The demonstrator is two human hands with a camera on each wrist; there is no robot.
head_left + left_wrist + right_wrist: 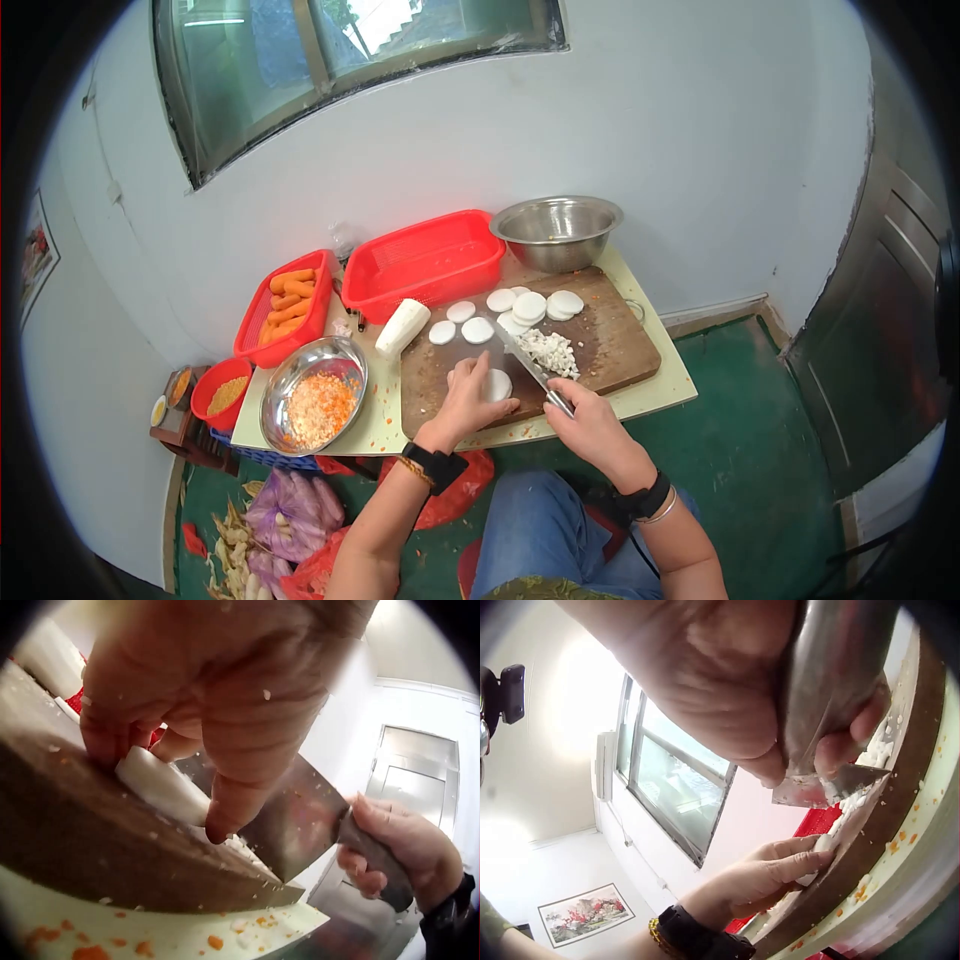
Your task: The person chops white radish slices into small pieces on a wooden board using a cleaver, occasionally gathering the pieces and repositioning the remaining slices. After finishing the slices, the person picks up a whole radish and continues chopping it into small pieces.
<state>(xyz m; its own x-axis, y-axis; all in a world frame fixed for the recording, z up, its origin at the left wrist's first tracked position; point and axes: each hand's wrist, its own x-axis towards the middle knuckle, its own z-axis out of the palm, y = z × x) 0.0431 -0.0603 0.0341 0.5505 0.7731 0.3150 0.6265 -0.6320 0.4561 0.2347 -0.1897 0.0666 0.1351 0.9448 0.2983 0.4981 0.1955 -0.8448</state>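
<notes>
My left hand (466, 402) pinches a short stack of white radish slices (498, 386) between thumb and fingers, on the near side of the wooden cutting board (610, 345). In the left wrist view the slices (161, 786) lie tilted against each other under the fingertips. My right hand (594, 432) grips the metal handle of a cleaver (524, 360); its blade (296, 821) stands just right of the slices. Diced white radish (549, 352) is heaped beyond the blade. Several round slices (529, 307) lie toward the back of the board, and a cut radish (404, 327) rests at its left edge.
A steel bowl of chopped orange and white bits (318, 405) stands left of the board. Behind are a red basket of carrots (270, 350), another red basket (425, 262) and a steel basin (556, 232). Bags of vegetables (293, 515) lie on the floor.
</notes>
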